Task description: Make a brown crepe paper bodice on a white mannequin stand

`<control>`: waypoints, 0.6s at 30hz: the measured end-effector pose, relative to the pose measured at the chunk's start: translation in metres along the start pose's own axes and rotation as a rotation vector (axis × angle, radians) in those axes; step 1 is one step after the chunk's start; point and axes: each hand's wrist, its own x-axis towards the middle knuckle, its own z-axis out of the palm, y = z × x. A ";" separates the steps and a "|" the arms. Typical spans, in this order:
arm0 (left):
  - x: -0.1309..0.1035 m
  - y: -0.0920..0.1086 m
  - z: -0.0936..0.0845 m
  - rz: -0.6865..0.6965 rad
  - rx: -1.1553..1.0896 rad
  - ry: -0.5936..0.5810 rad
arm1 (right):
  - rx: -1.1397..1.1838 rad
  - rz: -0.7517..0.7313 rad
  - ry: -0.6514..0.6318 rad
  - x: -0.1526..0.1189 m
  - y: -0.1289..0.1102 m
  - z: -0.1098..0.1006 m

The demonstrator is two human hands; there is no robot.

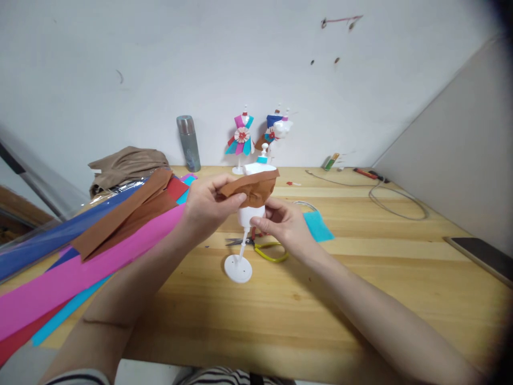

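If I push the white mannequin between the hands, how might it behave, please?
Unheld, the white mannequin would probably tip easily: its torso sits on a thin pole above a small round base. Its smooth surface suggests light, possibly slippery plastic.

No words or numbers can be read here. The grey bottle point(188, 142), back behind the left hand point(212, 200), has a faint mark, too blurry to read. The little green tube point(331, 162), far past the right hand point(285, 222), looks too small to read.
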 end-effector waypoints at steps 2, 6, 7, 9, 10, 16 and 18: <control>0.001 0.001 -0.001 0.001 0.003 0.004 | 0.003 0.003 -0.005 0.000 0.000 0.000; 0.002 0.008 -0.003 0.012 0.039 -0.032 | 0.000 -0.004 0.009 -0.001 0.001 0.000; 0.002 0.010 -0.004 0.006 0.028 -0.045 | -0.001 -0.010 0.013 -0.002 0.002 0.000; 0.002 0.012 -0.005 -0.030 -0.029 -0.075 | -0.001 -0.022 0.018 -0.002 0.003 0.000; 0.002 0.013 -0.006 -0.059 -0.068 -0.095 | -0.001 -0.023 0.019 -0.002 0.003 0.000; 0.002 0.013 -0.010 -0.161 -0.157 -0.171 | 0.050 -0.013 -0.005 -0.002 0.000 0.001; 0.003 0.013 -0.011 -0.153 -0.132 -0.147 | 0.063 -0.015 -0.012 -0.002 0.000 0.002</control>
